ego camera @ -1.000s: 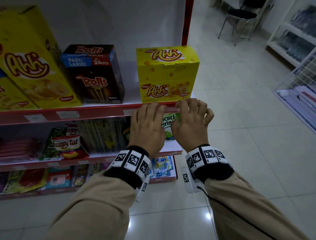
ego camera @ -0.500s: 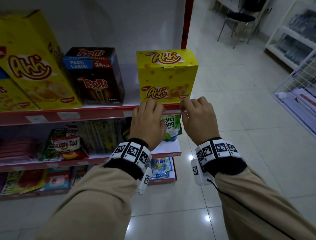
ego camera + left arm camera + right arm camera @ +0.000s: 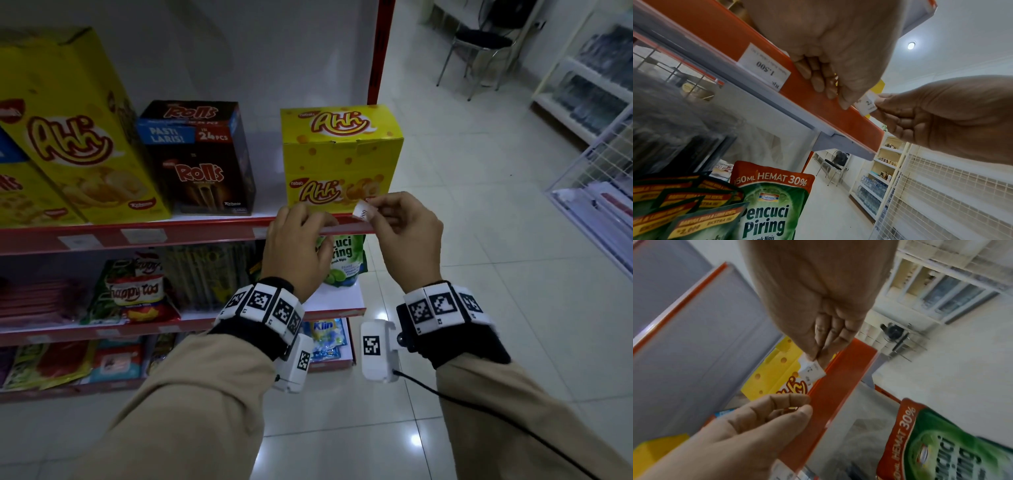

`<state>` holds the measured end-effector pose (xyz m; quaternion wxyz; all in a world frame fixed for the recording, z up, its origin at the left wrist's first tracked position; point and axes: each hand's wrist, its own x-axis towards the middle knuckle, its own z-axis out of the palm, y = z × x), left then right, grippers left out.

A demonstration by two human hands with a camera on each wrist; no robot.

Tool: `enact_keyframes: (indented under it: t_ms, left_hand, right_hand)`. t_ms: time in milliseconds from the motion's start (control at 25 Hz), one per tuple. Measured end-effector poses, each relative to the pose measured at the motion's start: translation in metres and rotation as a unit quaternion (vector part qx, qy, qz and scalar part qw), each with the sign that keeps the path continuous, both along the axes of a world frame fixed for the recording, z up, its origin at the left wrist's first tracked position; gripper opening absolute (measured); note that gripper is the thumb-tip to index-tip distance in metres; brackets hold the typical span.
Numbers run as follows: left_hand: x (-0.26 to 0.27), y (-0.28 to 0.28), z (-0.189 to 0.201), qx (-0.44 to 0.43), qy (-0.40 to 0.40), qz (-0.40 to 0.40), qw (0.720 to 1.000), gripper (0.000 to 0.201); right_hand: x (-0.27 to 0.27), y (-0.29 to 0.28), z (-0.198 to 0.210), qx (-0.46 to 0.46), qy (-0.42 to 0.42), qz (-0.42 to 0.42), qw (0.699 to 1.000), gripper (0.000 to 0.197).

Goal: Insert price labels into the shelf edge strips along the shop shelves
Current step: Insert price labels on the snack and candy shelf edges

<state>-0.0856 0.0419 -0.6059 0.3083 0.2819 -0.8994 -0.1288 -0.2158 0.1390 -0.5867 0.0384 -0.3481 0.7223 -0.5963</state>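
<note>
A red shelf edge strip (image 3: 205, 231) runs under the boxes on the upper shelf. My left hand (image 3: 308, 219) grips its top edge near the right end, with the fingers (image 3: 818, 81) curled onto the strip's (image 3: 849, 123) front. Just right of it, my right hand (image 3: 371, 209) pinches a small white price label (image 3: 363, 210) a little above the strip (image 3: 838, 386). The label (image 3: 812, 369) sticks out below the pinching fingertips (image 3: 813, 352), and print shows on the label (image 3: 867, 104). A "1.500" label (image 3: 764, 68) sits in the strip to the left.
A yellow Ahh box (image 3: 339, 157) stands right behind both hands, with a dark Rolls box (image 3: 202, 161) to its left. A green dish soap pouch (image 3: 342, 257) hangs below the strip. The tiled aisle lies to the right, with a chair (image 3: 479, 44) and a white wire rack (image 3: 599, 171).
Both hands lay on the strip before. The right hand has lifted off it and now holds the white label up in a pinch. The left hand stays on the strip.
</note>
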Motion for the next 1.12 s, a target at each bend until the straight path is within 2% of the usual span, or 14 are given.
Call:
enact_keyframes:
  t_ms: [80,200,320,480,560,640,760,840,1000,1120]
  left_hand:
    - [0.0,-0.002,0.001,0.023,0.014,-0.009,1.0,0.026]
    - [0.001,-0.005,0.006,0.069,0.051,-0.02,0.996,0.036]
    - [0.001,-0.004,0.007,0.081,0.052,-0.027,0.995,0.034]
    - [0.005,-0.009,0.005,0.084,0.015,-0.059,0.995,0.039]
    - [0.008,-0.013,0.005,0.091,0.005,-0.079,0.993,0.036]
    - [0.009,-0.015,0.004,0.1,0.024,-0.087,0.991,0.025]
    - [0.009,-0.016,0.005,0.103,0.056,-0.084,0.99,0.016]
    - [0.012,-0.018,0.006,0.096,0.052,-0.085,0.99,0.015]
    - [0.016,-0.018,0.009,0.046,-0.018,-0.084,0.995,0.021]
    - [0.013,-0.013,0.011,0.063,-0.022,-0.063,0.996,0.032]
  right_hand:
    - [0.005,0.001,-0.003,-0.042,-0.115,0.028,0.992,0.019]
    - [0.011,0.002,-0.006,-0.054,-0.201,0.07,0.976,0.026]
    - [0.019,0.003,-0.009,-0.051,-0.233,0.12,0.964,0.022]
    - [0.021,0.006,-0.007,-0.029,-0.233,0.168,0.957,0.019]
    - [0.02,0.007,-0.004,-0.003,-0.213,0.179,0.96,0.016]
    - [0.02,0.006,0.0,0.018,-0.18,0.175,0.968,0.013]
    - [0.019,0.006,0.003,0.058,-0.025,0.144,0.988,0.007]
    - [0.017,0.005,0.003,0.087,0.071,0.119,0.986,0.008]
    - [0.007,0.004,0.003,0.085,0.165,0.03,0.982,0.014]
    - [0.002,-0.002,0.002,0.12,0.205,0.028,0.971,0.013]
